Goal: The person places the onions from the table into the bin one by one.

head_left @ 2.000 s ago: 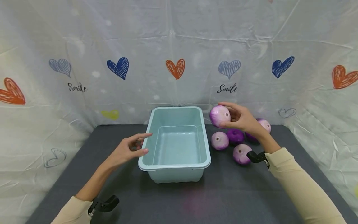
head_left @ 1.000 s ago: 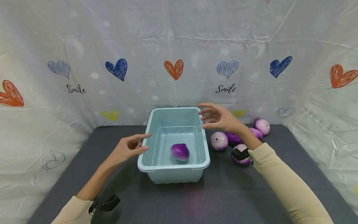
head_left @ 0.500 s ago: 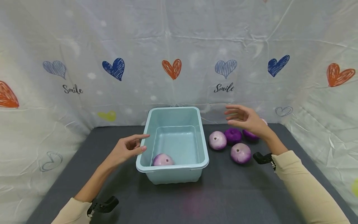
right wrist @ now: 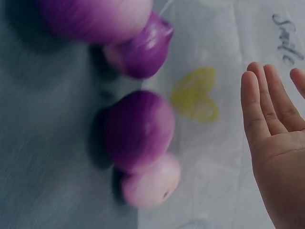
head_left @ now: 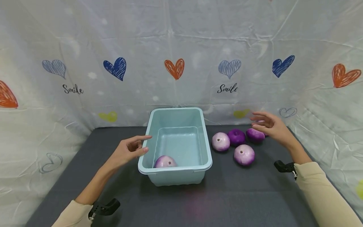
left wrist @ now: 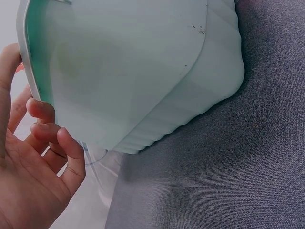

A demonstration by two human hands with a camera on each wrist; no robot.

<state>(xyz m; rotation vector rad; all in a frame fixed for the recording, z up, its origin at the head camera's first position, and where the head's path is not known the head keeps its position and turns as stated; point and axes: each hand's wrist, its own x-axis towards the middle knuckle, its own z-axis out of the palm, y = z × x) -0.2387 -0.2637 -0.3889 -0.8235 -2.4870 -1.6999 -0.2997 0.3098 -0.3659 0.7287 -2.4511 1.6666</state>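
My left hand point(head_left: 129, 149) holds the left rim of a pale blue plastic tub point(head_left: 175, 178), thumb and index finger over the edge. In the left wrist view its other fingers curl outside the wall. One purple-and-white onion point(head_left: 165, 161) lies in the tub's near left corner. My right hand point(head_left: 270, 127) is raised above the far right of the onion group, fingers loosely spread and holding nothing. Nearest it are a purple onion point(head_left: 255, 135) and a paler onion point(right wrist: 153, 183), which the hand partly hides in the head view.
Beside the tub's right side sit a pale onion point(head_left: 221, 141) and a dark purple onion point(head_left: 236, 137). Another pale onion point(head_left: 244, 154) lies nearer the front. A dark grey cloth point(head_left: 227, 195) covers the table, with a heart-printed curtain point(head_left: 198, 85) behind.
My right hand brought an onion over the tub and let it go; the onion rolled to the near left corner. That hand then moved back right over the onions. The left hand stayed at the rim.
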